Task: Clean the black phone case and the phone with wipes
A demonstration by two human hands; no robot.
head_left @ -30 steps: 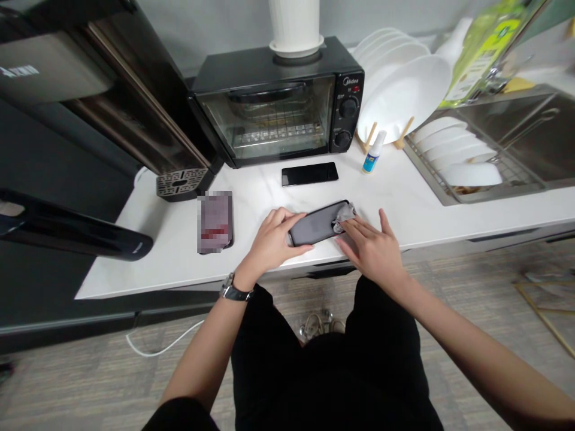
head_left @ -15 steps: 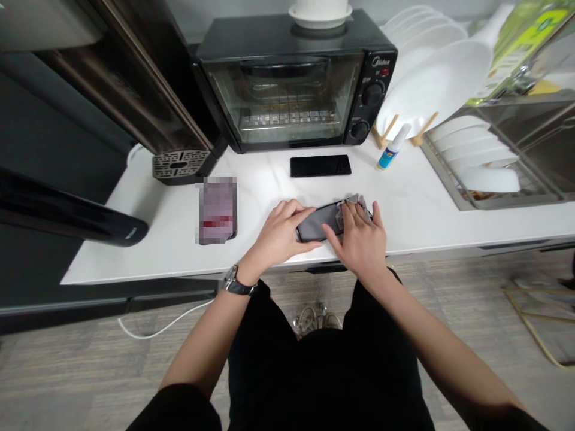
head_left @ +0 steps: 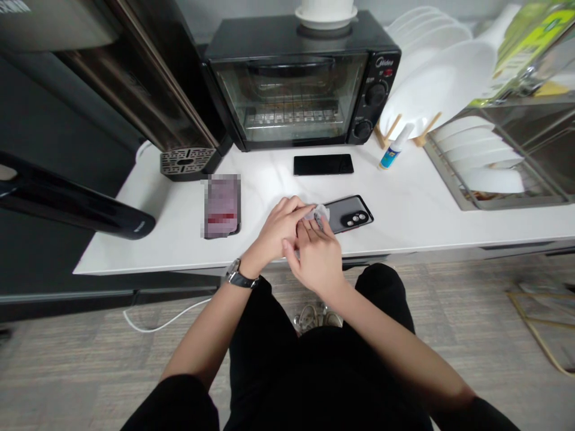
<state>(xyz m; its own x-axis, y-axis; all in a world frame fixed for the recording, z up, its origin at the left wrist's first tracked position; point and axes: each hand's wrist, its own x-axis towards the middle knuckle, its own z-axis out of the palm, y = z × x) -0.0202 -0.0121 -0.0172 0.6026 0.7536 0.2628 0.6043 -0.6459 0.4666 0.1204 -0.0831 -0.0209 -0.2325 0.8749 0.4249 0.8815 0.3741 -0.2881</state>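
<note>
A phone case (head_left: 339,215) with a black rim and camera cutouts lies on the white counter, its cutout end pointing right. My left hand (head_left: 281,230) grips its left end, thumb and fingers round the edges. Under the fingers of my right hand (head_left: 317,254) is a crumpled, thin whitish wipe (head_left: 321,211), pressed onto the case close to my left hand. The two hands overlap there and hide the case's left part. Behind them a black phone (head_left: 323,164) lies flat. Off to the left lies a purplish, pixelated flat object (head_left: 222,206).
A black toaster oven (head_left: 296,96) stands at the back of the counter (head_left: 417,221). A small spray bottle (head_left: 392,154) stands before the racked white plates (head_left: 442,78). A dish basket (head_left: 453,179) sits at right. At left are a drink machine (head_left: 188,161) and a dark cylinder (head_left: 112,206).
My right hand has slid left along the phone case with the wipe, uncovering the camera cutouts. My left hand keeps its hold on the left end. The view has shifted slightly.
</note>
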